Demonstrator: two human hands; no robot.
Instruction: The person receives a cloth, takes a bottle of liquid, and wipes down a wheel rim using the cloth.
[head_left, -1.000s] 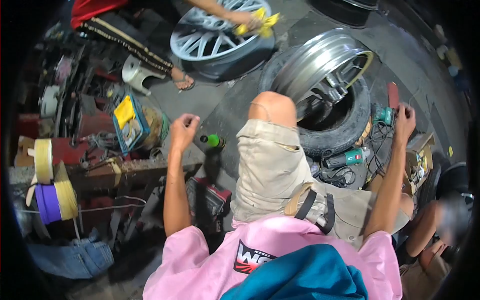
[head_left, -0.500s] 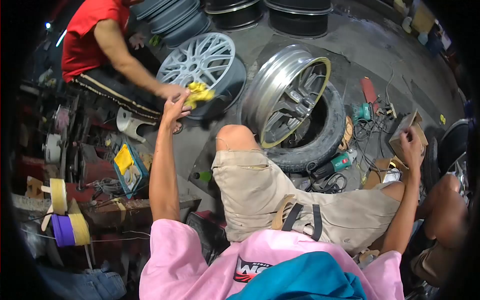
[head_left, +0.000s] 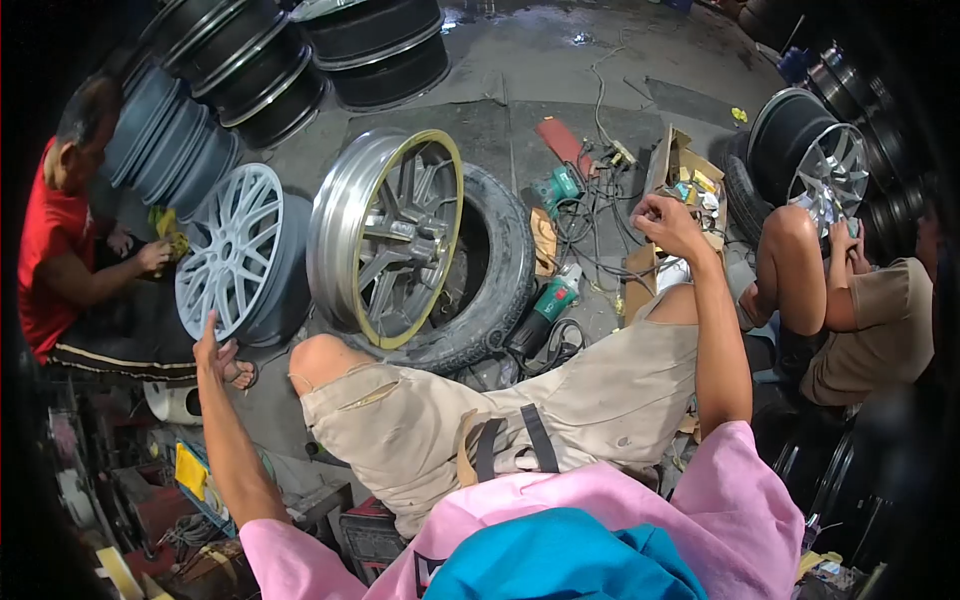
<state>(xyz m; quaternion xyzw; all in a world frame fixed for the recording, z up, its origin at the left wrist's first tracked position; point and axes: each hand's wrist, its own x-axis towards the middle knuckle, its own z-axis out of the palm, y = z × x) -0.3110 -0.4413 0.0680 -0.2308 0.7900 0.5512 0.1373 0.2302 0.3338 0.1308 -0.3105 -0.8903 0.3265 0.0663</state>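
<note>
My left hand (head_left: 213, 350) is raised near the lower edge of a grey spoked rim (head_left: 232, 255), one finger pointing up and nothing in its grasp. On the right, my right hand (head_left: 668, 225) hovers by an open cardboard box (head_left: 690, 165) of small items; its fingers are curled, and what they may hold cannot be made out. A silver rim with a yellowish edge (head_left: 385, 240) leans upright on a black tire (head_left: 505, 270) between my hands. Beside the tire lies a green grinder (head_left: 557, 293).
A person in red (head_left: 55, 235) holds a yellow cloth (head_left: 168, 232) at left. Another person (head_left: 870, 310) sits at right by a shiny rim (head_left: 832, 172). Stacked rims (head_left: 375, 55) stand behind. Another green power tool (head_left: 558, 188), a red object (head_left: 562, 140) and cables lie on the floor.
The view has swung right, so the wheels appear further left. My left hand, now with one finger extended, appears apart from the person in red's hand. More of the person at right shows.
</note>
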